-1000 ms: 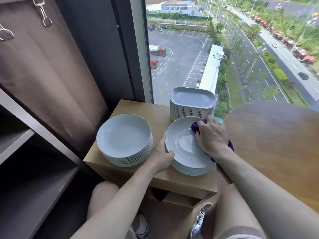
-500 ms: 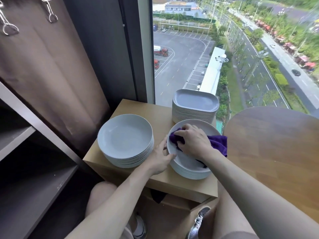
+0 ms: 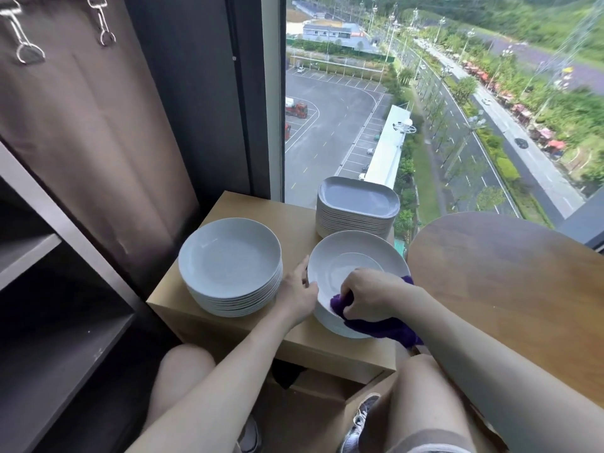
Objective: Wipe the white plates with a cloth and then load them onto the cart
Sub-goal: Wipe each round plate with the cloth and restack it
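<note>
right hand (image 3: 372, 295) bunches the purple cloth (image 3: 385, 329) at 7 o'clock on the top plate (image 3: 354, 251); left hand (image 3: 299, 295) grips its 9 o'clock rim; bare face lies toward 12.

There are two stacks of round white ceramic plates (image 3: 230, 256) (image 3: 353, 253) and one stack of rounded-square white plates (image 3: 358, 199). One purple cloth (image 3: 379, 328). Two metal curtain clips (image 3: 104, 24) (image 3: 24, 44). One round wooden table (image 3: 506, 273), one light wooden stand (image 3: 261, 214).

Purple cloth (image 3: 379, 328) on white plates (image 3: 356, 256), plain light-wood stand (image 3: 294, 214), brown curtain (image 3: 81, 132), and darker wood-grain round table (image 3: 510, 276).
</note>
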`<state>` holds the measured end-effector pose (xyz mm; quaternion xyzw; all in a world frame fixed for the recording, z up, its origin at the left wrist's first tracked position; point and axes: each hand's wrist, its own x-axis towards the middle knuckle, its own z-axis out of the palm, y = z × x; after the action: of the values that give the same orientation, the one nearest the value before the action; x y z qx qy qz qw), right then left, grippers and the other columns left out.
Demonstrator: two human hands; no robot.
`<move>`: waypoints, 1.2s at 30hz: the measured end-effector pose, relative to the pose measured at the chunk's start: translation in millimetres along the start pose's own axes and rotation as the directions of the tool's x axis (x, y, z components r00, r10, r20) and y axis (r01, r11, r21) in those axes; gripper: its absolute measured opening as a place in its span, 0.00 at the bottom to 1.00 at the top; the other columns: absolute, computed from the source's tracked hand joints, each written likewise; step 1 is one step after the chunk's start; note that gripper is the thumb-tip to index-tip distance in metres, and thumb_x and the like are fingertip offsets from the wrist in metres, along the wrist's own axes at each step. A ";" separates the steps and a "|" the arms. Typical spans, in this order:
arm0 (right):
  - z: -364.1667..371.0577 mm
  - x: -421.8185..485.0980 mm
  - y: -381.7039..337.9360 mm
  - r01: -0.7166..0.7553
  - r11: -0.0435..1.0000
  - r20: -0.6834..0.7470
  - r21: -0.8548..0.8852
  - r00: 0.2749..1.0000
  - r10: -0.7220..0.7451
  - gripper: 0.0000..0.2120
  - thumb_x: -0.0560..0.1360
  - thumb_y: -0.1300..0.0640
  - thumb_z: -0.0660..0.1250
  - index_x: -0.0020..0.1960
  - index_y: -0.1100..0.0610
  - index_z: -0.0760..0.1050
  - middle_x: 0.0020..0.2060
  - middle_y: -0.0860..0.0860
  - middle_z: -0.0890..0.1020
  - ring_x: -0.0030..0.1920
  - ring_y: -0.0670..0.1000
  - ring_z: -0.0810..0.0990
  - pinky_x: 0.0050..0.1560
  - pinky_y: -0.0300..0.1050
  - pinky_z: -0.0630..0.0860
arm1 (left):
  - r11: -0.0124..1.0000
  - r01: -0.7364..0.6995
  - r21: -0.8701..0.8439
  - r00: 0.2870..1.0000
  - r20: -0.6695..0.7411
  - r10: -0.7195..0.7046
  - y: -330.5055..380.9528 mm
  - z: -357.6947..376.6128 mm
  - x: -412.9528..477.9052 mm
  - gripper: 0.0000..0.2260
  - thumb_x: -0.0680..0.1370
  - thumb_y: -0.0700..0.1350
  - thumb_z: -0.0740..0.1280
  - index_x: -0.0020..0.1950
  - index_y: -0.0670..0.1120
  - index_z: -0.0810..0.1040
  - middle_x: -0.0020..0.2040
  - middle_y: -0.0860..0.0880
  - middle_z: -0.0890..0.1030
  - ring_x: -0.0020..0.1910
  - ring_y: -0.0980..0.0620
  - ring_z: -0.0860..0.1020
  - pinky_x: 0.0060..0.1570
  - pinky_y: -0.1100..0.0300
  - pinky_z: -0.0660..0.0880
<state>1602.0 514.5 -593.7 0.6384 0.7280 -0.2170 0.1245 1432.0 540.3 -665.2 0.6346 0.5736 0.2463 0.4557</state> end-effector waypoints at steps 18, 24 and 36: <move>-2.6 60.2 35.0 -0.276 0.935 -0.498 -0.222 0.857 0.135 0.11 0.81 0.57 0.60 0.57 0.57 0.78 0.54 0.58 0.73 0.52 0.61 0.76 0.58 0.56 0.72 | 0.992 0.050 -0.118 0.998 -0.038 -0.054 2.9 1.4 1.5 0.31 0.78 0.38 0.64 0.81 0.51 0.67 0.72 0.54 0.78 0.66 0.58 0.78 0.68 0.51 0.76; 8.2 62.3 35.3 -0.103 0.989 -0.507 -0.106 0.861 0.036 0.14 0.78 0.48 0.64 0.60 0.52 0.81 0.58 0.53 0.75 0.56 0.58 0.77 0.53 0.50 0.70 | 0.987 0.054 -0.150 0.997 -0.043 -0.061 2.5 5.4 -1.7 0.30 0.79 0.37 0.63 0.81 0.52 0.66 0.71 0.53 0.78 0.65 0.56 0.79 0.67 0.51 0.76; 31.6 23.6 8.6 0.074 0.996 -0.353 -0.049 0.932 -0.087 0.14 0.75 0.48 0.64 0.58 0.48 0.81 0.50 0.47 0.73 0.46 0.55 0.78 0.40 0.46 0.72 | 0.984 0.090 -0.155 0.994 -0.054 -0.099 12.6 4.1 -7.9 0.31 0.79 0.35 0.61 0.81 0.53 0.68 0.67 0.52 0.82 0.60 0.50 0.82 0.62 0.51 0.80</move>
<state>1603.9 520.9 -633.5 0.6345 0.7676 -0.0907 -0.0067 1440.0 532.5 -654.6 0.5622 0.5963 0.2867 0.4961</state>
